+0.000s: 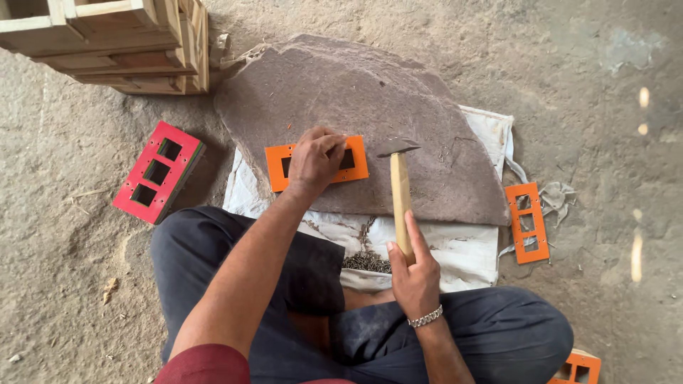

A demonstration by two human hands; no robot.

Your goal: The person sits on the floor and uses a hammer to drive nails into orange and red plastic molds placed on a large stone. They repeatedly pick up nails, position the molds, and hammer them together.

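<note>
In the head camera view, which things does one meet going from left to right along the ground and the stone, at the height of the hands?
Red plate with three windows → orange plate under the left hand → hammer held by the right hand → orange plate on the ground.

Left hand (315,159) presses orange plate (316,163); right hand (415,276) grips hammer (400,186)

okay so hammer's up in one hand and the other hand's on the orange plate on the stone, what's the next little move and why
Probably bring the hammer down beside the fingertips. The left hand presses the orange plate flat on the stone slab, and the right hand holds the hammer with its head poised just right of the plate. Whether a nail is pinched there cannot be seen.
</note>
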